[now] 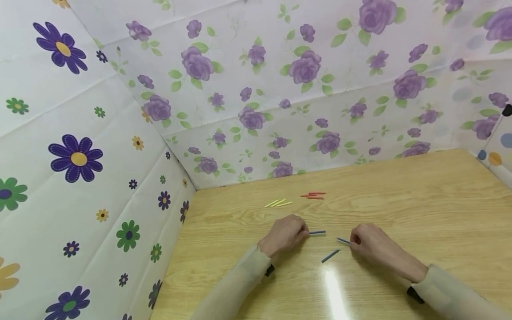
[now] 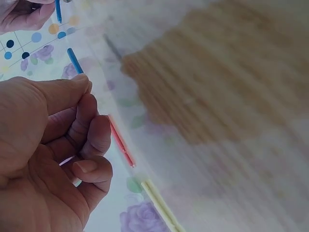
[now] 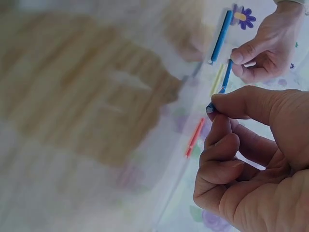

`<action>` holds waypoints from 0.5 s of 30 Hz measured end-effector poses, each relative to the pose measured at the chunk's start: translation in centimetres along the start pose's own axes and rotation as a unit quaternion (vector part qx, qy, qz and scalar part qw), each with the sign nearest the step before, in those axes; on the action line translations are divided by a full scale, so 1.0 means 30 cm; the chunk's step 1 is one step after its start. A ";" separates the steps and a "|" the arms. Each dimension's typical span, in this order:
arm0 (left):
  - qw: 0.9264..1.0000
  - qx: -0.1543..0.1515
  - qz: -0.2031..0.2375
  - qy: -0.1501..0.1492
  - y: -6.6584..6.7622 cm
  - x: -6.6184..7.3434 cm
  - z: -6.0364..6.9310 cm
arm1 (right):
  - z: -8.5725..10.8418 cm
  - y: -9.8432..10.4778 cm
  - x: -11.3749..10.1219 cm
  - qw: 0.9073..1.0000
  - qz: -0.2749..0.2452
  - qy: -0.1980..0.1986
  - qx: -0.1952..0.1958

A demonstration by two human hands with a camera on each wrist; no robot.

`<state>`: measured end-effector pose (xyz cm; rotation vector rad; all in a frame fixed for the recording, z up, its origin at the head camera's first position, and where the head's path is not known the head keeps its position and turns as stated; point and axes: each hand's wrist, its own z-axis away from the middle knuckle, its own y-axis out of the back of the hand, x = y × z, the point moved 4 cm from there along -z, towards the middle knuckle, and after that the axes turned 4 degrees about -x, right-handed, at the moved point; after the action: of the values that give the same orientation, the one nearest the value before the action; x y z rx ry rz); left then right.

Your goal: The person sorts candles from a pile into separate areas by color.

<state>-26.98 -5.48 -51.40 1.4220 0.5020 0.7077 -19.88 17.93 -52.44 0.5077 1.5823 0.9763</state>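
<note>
My left hand (image 1: pixel 286 233) pinches one end of a blue crayon (image 1: pixel 318 232) between thumb and forefinger, the rest of it jutting to the right. Opposite, my right hand (image 1: pixel 372 244) pinches a second blue crayon (image 1: pixel 343 241), whose free end points left toward the first. The two crayons are apart. Between the hands and nearer to me, a third blue crayon (image 1: pixel 330 256) lies slanted on the table. In the right wrist view, the end of the right-hand crayon (image 3: pixel 210 108) shows at the thumb tip, and the loose blue crayon (image 3: pixel 221 36) appears higher up.
Several yellow crayons (image 1: pixel 278 203) lie behind the left hand on the wooden table (image 1: pixel 420 191). Beside them, farther back, is a group of red crayons (image 1: pixel 314 195). Flower-printed sheets (image 1: pixel 256 89) rise behind the table and at the left.
</note>
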 end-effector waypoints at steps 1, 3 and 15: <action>1.000 0.001 -0.001 0.000 0.002 0.001 -0.003 | 0.000 0.006 0.001 1.000 0.002 0.001 0.003; 1.000 0.001 0.003 -0.001 0.005 0.003 -0.010 | 0.000 0.015 0.006 1.000 0.003 0.006 0.007; 1.000 0.009 0.004 -0.009 0.023 0.012 -0.053 | -0.005 0.068 0.045 0.999 0.003 0.016 0.028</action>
<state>-27.93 -4.10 -50.83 1.4457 0.4901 0.6984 -20.72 20.05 -51.59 0.5374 1.6415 0.9513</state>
